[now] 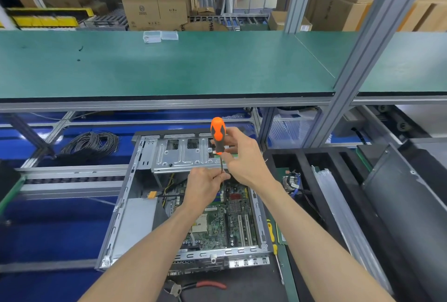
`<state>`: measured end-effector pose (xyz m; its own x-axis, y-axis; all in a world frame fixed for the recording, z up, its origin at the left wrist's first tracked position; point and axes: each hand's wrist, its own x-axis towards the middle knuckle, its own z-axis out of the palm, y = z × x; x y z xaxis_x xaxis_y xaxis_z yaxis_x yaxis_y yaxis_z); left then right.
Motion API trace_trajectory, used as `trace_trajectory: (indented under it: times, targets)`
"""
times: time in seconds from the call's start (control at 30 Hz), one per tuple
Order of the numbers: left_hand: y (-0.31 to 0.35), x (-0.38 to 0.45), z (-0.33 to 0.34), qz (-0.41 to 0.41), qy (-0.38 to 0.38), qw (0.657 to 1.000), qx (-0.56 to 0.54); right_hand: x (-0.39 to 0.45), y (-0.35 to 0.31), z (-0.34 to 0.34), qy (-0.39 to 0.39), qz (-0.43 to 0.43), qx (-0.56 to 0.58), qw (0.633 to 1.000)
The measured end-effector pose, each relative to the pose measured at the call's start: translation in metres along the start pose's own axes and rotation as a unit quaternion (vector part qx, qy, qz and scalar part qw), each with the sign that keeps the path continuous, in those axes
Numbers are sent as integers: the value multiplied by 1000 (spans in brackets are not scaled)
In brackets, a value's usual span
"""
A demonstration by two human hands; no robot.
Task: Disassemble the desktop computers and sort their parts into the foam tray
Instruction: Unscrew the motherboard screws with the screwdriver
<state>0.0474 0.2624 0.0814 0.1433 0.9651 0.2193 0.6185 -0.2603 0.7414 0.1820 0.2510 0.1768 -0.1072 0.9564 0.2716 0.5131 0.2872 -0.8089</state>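
An open desktop case [125,207] lies on the blue work surface with its green motherboard [225,224] exposed. A metal drive cage [183,154] spans the case's far end. Over the board stands an orange and black screwdriver [218,136], upright. My right hand [244,156] holds its handle near the base. My left hand [205,187] pinches the thin shaft lower down. The tip is hidden behind my left hand. To the right sits the black foam tray [312,171], holding a board with cables [291,182] in one slot.
Red-handled pliers [200,286] lie in front of the case. A yellow-handled screwdriver [274,243] lies along the case's right side. A coil of grey cable [92,143] sits at the back left. A green shelf [169,67] overhangs the bench, held by aluminium posts [358,64].
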Motion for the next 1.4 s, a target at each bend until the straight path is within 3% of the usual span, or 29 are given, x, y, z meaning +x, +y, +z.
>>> trace_trajectory:
  times: [0.17, 0.3, 0.37, 0.47, 0.57, 0.67, 0.73, 0.93, 1.1, 1.27, 1.4]
  targets:
    - [2, 1, 2, -7, -8, 1000, -1, 3, -2, 2, 66, 49, -7, 997]
    - [1, 1, 4, 1, -6, 1000, 9, 0, 0, -4, 3, 52, 56, 997]
    - [0, 0, 5, 0, -3, 1000, 8, 1, -1, -6, -16, 30, 25, 999]
    - [0, 1, 6, 4, -2, 1000, 13, 4, 0, -3, 33, 32, -43, 998]
    - [1, 3, 7, 20, -2, 1000, 17, 5, 2, -2, 69, 54, -21, 996]
    - [-1, 2, 9, 26, -3, 1000, 12, 4, 4, -5, 6, 54, 18, 998]
    - [-3, 2, 9, 14, 0, 1000, 8, 5, 3, -7, -29, 27, -15, 999]
    - [0, 2, 7, 16, -15, 1000, 7, 7, 2, -2, 52, 20, -68, 996]
    - [-1, 0, 7, 28, -20, 999, 28, 5, 1, -7, -19, -1, -55, 998]
    - [-2, 1, 11, 19, -29, 999, 21, 6, -2, -5, 46, 27, -82, 995]
    - [-4, -2, 12, 25, -35, 999, 33, 2, 0, -11, -24, 36, -21, 999]
